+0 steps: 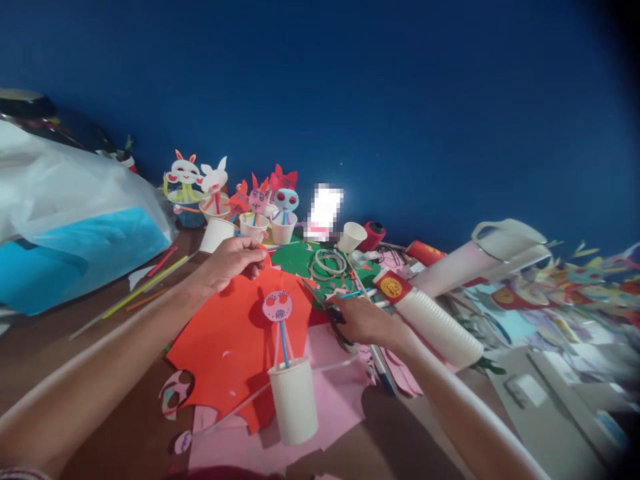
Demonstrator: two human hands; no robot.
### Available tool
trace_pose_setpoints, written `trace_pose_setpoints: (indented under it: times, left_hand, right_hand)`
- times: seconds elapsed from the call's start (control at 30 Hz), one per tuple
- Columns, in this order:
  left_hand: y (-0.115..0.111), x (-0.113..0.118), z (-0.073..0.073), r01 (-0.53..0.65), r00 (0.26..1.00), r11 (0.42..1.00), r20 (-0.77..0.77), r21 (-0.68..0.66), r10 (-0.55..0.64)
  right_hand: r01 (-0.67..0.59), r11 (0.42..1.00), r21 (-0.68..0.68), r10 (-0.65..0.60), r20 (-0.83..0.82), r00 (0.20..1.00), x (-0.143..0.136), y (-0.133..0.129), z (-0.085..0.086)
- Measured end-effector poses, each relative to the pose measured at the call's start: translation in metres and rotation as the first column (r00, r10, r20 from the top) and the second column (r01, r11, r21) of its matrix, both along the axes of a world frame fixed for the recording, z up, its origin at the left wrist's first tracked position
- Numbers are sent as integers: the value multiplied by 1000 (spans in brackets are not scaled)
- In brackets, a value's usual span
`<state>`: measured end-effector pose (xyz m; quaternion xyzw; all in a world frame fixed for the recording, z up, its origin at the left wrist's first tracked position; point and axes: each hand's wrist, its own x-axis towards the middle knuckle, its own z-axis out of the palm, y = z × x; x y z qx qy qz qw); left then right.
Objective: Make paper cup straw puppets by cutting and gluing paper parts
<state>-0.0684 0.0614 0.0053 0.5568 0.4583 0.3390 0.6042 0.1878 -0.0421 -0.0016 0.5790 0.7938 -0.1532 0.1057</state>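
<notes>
My left hand [237, 260] is closed, fingertips pinched on a bit of orange-red paper [220, 353] at the top of the large cut sheet. In my right hand [365, 322] are scissors [314, 292], blades pointing up and left over the sheet's right edge; dark handles show under the fingers. Between my forearms a white paper cup [295, 403] stands on pink paper [333, 400]. A blue straw [285, 343] rises from the cup, topped by a round pink paper face [277, 307] with orange eyes. Thin pale strips stick out at the cup's sides.
Several decorated cup puppets [283, 227] line the back left by the blue wall. A plastic bag [90, 227] lies left. Right are a stack of paper cups [437, 327], a white jug [465, 260] and a tape roll [327, 265]. A bright pixelated screen [324, 210] stands behind.
</notes>
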Motion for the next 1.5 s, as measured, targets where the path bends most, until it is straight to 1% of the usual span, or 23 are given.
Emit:
trace_pose_setpoints:
  times: [0.1, 0.2, 0.3, 0.43, 0.53, 0.63, 0.73, 0.8, 0.87, 0.9, 0.93, 0.97, 1.0, 1.03, 1.07, 1.13, 1.2, 1.23, 1.3, 1.37, 1.43, 1.5]
  left_hand:
    - [0, 0, -3, 12, 1000, 1000, 12, 5, -12]
    - [-2, -3, -4, 4, 1000, 1000, -1, 3, -4]
    - [-3, -10, -7, -23, 997, 1000, -70, 0, 23]
    - [-6, -18, -18, -63, 977, 998, -205, -9, 60]
    - [-8, -18, -27, -67, 966, 998, -252, -5, 64]
    - [-9, -16, -35, -51, 963, 999, -263, 4, 50]
    - [-9, -13, -44, -1, 971, 1000, -241, 2, 2]
    - [-10, -12, -48, 20, 976, 1000, -218, -13, -23]
    - [-11, -12, -50, 24, 979, 999, -204, -42, -32]
    - [-11, -11, -49, 23, 979, 998, -199, -58, -34]
    - [-12, -10, -48, 23, 980, 997, -196, -74, -37]
    - [-12, -9, -47, 25, 980, 996, -194, -88, -41]
    - [-13, -8, -45, 27, 980, 995, -193, -97, -46]
    - [-13, -6, -43, 30, 979, 994, -196, -103, -50]
    - [-14, -5, -41, 30, 978, 994, -200, -106, -51]
    - [-15, -3, -38, 25, 976, 994, -214, -105, -47]
    - [-15, -3, -35, 11, 975, 995, -219, -104, -34]
    - [-15, -3, -35, 3, 977, 995, -214, -103, -25]
    - [-15, -5, -35, -12, 980, 995, -198, -99, -8]
    - [-14, -6, -36, -19, 982, 995, -188, -94, 1]
    - [-12, -7, -38, -17, 982, 996, -187, -83, 2]
    - [-12, -7, -39, -16, 984, 997, -179, -72, 3]
  right_hand:
    - [-2, 1000, 30, 2, 4, 1000, -1, 0, 0]
    - [-31, 1000, 1, 31, -42, 999, -1, 1, 0]
    - [-19, 1000, -4, 19, -61, 998, -2, 1, -1]
    - [83, 996, 33, -83, -1, 997, -4, 3, -4]
    - [88, 995, 38, -89, 6, 996, -3, 4, -5]
    - [57, 996, 62, -62, 78, 995, -5, 5, -8]
    - [55, 996, 74, -68, 182, 981, -11, 4, -13]
    - [56, 995, 84, -72, 195, 978, -14, 5, -13]
    - [68, 993, 97, -80, 135, 988, -12, 9, -9]
    - [84, 992, 98, -91, 67, 994, -10, 13, -6]
    - [109, 989, 101, -106, -35, 994, -7, 17, -4]
    - [137, 986, 90, -120, -172, 978, -5, 22, -2]
    - [181, 981, 74, -148, -322, 935, -3, 27, -2]
    - [229, 973, 40, -186, -461, 868, -3, 33, -3]
    - [253, 967, -23, -219, -580, 784, -5, 38, -6]
    - [225, 955, -191, -291, -741, 605, -14, 46, -14]
    - [166, 938, -304, -346, -799, 492, -28, 51, -23]
    - [140, 928, -344, -369, -804, 466, -35, 52, -26]
    - [105, 909, -403, -406, -800, 441, -48, 54, -33]
    - [75, 907, -414, -404, -808, 430, -59, 54, -39]
    - [56, 916, -398, -386, -831, 400, -67, 54, -45]
    - [43, 913, -406, -396, -857, 330, -74, 53, -52]
